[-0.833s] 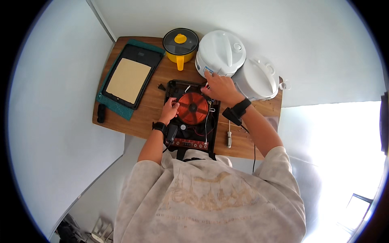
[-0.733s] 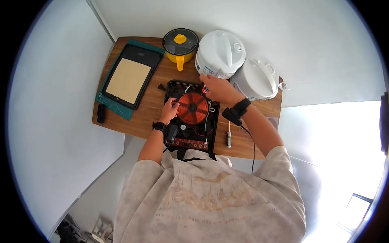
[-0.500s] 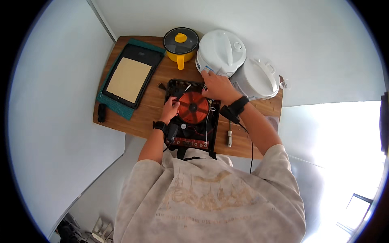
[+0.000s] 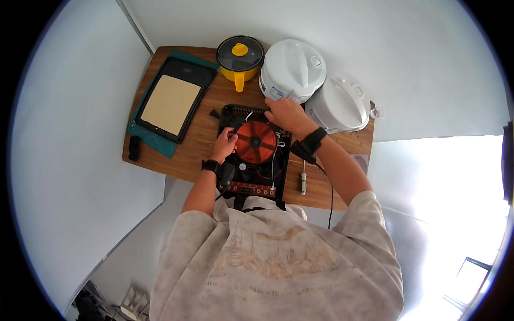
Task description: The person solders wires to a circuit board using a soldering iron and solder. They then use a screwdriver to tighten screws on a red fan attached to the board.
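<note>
An opened induction cooker base (image 4: 227, 115), black with vents, lies before me with its insides showing. A round copper-coloured coil (image 4: 256, 142) with dark spokes sits in it. My left hand (image 4: 225, 145) is closed at the coil's left edge, thumb and fingers gripping it. Over the base's far right corner, my right hand (image 4: 289, 115) has its fingers curled together; what they hold, if anything, is hidden. White wires run down beside the coil to a red circuit board (image 4: 257, 189) at the near edge. Straps and small black devices are on both wrists.
On the table (image 4: 187, 163), a screwdriver (image 4: 303, 183) lies right of the base. A black panel (image 4: 187, 69) with a tan sheet rests on a green mat (image 4: 155, 144) at left. A yellow pot (image 4: 239, 61) and two white rice cookers (image 4: 286, 59) stand behind.
My right hand has lifted slightly away from the coil's far right edge, and its fingers have curled in. My left hand stays on the coil.
</note>
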Demonstrator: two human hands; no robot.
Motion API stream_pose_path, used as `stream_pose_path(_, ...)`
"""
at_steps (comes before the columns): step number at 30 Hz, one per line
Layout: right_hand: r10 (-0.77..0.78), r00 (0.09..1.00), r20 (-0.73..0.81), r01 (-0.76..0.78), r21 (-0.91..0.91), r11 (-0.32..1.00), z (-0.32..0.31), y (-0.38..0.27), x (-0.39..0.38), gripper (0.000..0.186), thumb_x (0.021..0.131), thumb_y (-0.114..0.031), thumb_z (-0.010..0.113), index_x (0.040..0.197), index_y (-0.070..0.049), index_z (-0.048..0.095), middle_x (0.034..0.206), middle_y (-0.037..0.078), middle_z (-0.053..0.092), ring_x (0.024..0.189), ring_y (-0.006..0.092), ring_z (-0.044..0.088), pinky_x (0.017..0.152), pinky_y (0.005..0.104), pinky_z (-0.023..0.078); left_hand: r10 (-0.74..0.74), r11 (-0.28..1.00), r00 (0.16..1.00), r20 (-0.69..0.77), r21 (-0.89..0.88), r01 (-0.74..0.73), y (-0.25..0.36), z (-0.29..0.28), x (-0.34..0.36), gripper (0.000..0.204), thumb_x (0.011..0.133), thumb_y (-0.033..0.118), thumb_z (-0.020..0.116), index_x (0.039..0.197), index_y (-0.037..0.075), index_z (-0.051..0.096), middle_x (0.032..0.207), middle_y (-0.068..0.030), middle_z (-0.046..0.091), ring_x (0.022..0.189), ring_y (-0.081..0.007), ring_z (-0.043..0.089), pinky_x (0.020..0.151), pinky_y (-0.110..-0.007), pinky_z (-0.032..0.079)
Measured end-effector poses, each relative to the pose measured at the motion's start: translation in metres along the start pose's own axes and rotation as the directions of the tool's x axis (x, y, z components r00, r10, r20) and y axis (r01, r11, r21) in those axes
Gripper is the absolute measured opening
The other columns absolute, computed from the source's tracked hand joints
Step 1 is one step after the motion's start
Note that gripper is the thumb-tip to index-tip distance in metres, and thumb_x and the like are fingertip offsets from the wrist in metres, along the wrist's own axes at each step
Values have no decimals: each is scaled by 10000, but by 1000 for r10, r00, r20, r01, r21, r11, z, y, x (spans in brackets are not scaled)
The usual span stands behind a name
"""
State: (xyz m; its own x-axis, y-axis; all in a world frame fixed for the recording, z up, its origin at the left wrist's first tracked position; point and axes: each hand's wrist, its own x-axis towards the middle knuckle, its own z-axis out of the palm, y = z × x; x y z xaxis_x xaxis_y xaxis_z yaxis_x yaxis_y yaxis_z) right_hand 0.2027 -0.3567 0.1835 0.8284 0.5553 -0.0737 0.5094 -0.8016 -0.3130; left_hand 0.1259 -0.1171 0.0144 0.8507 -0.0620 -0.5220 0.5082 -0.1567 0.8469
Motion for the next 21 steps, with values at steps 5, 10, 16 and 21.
stream_pose_path(5, -45, 999, -10, 45, 12, 999, -9, -3, -6, 368, 828, -225, 693, 1105, -30, 549, 842, 193, 682, 839, 399, 675, 726, 496, 546, 7, 1000, 1000, -14, 21, -7, 3, -1, -3, 357, 991, 145, 572, 1318, 31, 485, 1082, -82, 652, 629, -120, 600, 528, -293, 513)
stream_pose_path(10, 144, 979, 145, -143, -16, 990, -23, -7, 3, 372, 809, -219, 688, 1093, -28, 545, 939, 204, 668, 899, 402, 665, 763, 495, 545, 0, 1000, 1000, -13, 9, 0, 2, -1, -6, 352, 986, 141, 576, 1308, 29, 488, 1087, -84, 649, 630, -121, 602, 525, -294, 515)
stream_pose_path(16, -61, 998, -3, 61, 34, 998, -16, 9, -9, 284, 887, -251, 615, 1085, -59, 549, 970, 207, 654, 911, 416, 657, 776, 515, 528, 18, 1000, 1000, -7, 8, -18, 0, -1, 1, 344, 983, 140, 577, 1298, 27, 495, 1085, -83, 652, 632, -120, 605, 529, -288, 519)
stream_pose_path(21, 142, 985, 102, -145, 22, 989, -24, -7, -1, 269, 880, -213, 636, 1085, -70, 536, 989, 191, 634, 905, 415, 649, 773, 508, 524, -4, 1000, 1000, -2, 11, 4, -8, -3, 3, 360, 985, 143, 574, 1314, 24, 487, 1091, -86, 650, 627, -117, 601, 526, -283, 516)
